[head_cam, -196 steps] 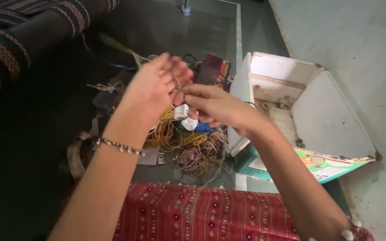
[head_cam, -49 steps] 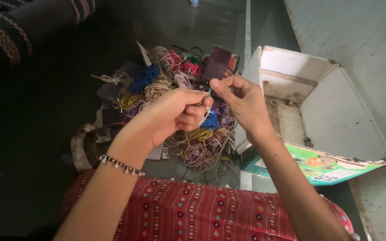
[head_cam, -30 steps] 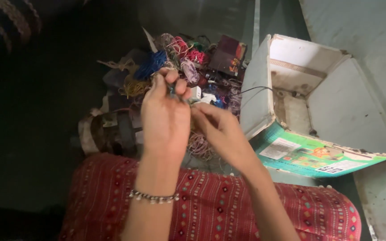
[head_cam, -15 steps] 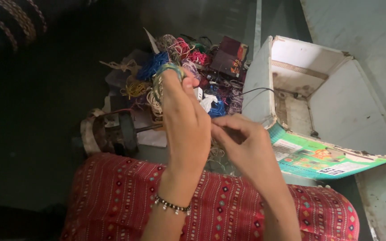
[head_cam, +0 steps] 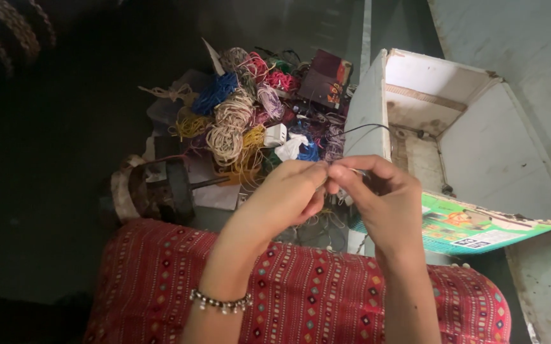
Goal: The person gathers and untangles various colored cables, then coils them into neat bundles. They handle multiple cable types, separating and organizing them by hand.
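Left hand (head_cam: 286, 199) lower, fingertips now together

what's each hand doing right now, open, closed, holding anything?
Left hand: closed, fingertips pinched against the right hand's; what it pinches is too small to tell.
Right hand: closed, pinching a thin dark wire that arcs up past the white box.

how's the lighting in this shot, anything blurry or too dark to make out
Head view: dim and uneven; the floor at left sinks into near black, the open cardboard box at right is brightest. The left hand, right hand and pile of coloured thread bundles read fairly sharp; whatever the fingers pinch is too thin to identify.
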